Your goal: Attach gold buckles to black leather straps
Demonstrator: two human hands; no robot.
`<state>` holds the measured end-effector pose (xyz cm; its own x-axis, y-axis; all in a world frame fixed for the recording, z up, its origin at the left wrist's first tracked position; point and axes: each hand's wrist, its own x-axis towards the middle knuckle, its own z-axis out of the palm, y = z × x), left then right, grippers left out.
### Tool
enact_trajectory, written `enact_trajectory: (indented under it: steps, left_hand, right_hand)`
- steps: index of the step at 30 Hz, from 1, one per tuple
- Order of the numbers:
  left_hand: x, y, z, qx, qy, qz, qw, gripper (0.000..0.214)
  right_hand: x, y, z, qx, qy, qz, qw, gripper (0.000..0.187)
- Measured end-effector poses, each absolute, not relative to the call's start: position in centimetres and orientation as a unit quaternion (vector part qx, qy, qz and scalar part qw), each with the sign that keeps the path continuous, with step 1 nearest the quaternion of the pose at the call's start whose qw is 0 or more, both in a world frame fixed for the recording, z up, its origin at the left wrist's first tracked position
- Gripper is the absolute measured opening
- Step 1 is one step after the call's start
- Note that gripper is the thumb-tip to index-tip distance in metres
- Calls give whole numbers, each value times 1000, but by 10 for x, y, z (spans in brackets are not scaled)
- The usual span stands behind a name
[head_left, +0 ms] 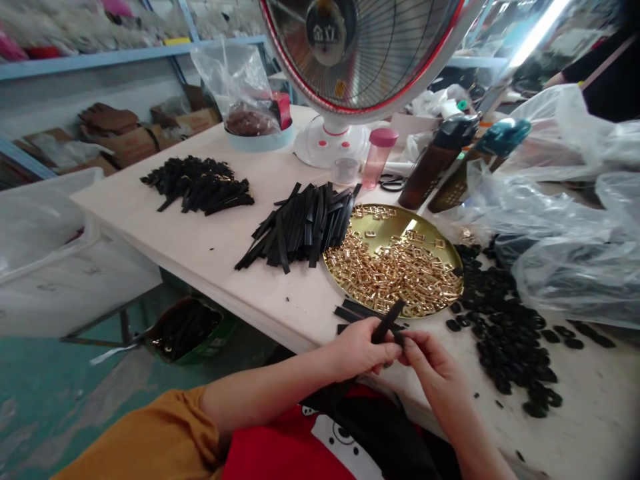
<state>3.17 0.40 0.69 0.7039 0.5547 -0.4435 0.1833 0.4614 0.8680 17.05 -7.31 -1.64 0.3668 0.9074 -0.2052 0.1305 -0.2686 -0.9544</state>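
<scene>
My left hand [361, 348] and my right hand [431, 360] meet at the table's front edge, both pinched on one black strap [388, 321] that sticks up between them. Just beyond the hands lies a round gold tray [395, 225] heaped with several gold buckles [400, 273]. Two more black straps [355, 311] lie flat by the tray's near rim. A pile of loose black straps [303, 227] sits left of the tray, and small black loops [505, 333] are scattered to its right.
Another heap of black straps [199, 184] lies far left on the table [200, 240]. A fan [350, 60], a pink bottle [378, 155], dark flasks [434, 161] and clear plastic bags [565, 220] crowd the back and right. A green bin [187, 330] stands on the floor.
</scene>
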Motion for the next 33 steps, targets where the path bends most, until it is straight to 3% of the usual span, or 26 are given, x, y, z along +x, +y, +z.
enact_trajectory:
  steps: [6,12,15,18,22,27,33]
  left_hand:
    - [30,-1,0,391,300,89,866,17]
    - [23,-2,-1,211,314,44,925,12]
    - [17,12,10,139,337,155,918,23]
    - [12,29,26,114,337,320,878,26]
    - [10,36,33,135,366,437,810,24]
    - [11,22,18,223,402,468,755,24]
    - [-13,7,10,452,381,318,741,28]
  right_hand:
    - [167,-81,-8,-702,-412,400,422,32]
    - [165,-87,-15,-666,-261,497,491,31]
    - [160,-93,-18,-592,-137,570,554,25]
    - [150,-103,-13,-525,-66,634,564,22]
    - [135,-115,-3,-490,-39,670,557,20]
    - [127,-116,-1,-510,-30,646,567,16]
    - [143,-108,-13,-550,-2,581,600,17]
